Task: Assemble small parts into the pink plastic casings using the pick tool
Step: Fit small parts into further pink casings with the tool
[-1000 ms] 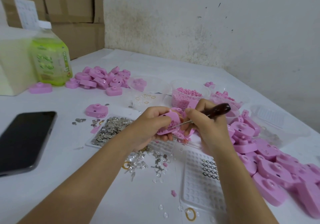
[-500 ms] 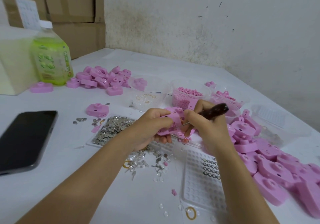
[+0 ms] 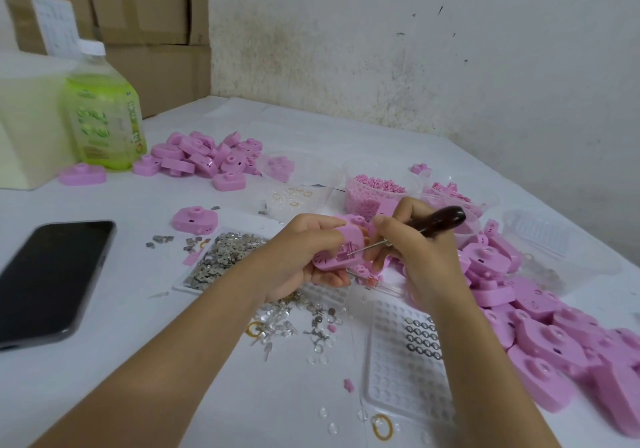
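My left hand (image 3: 298,257) grips a pink plastic casing (image 3: 341,247) above the middle of the table, its open inner side turned toward me. My right hand (image 3: 412,250) holds the pick tool (image 3: 434,222) by its dark wooden handle. The tool's thin metal shaft points left and its tip sits inside the casing. Below my hands lie loose small metal parts and clear lenses (image 3: 294,323). A flat tray of silvery metal pieces (image 3: 218,260) is to the left of my left hand.
A heap of pink casings (image 3: 540,323) fills the right side; another pile (image 3: 207,157) lies at the back left beside a green bottle (image 3: 102,115). A black phone (image 3: 45,278) lies at the left. A clear dimpled tray (image 3: 405,354) with rings, tubs of pink parts (image 3: 377,191) and cardboard boxes (image 3: 138,15) surround the work spot.
Both hands stayed close together over the same spot. The pick's tip has worked slightly further into the casing, which tilted a little in my left hand.
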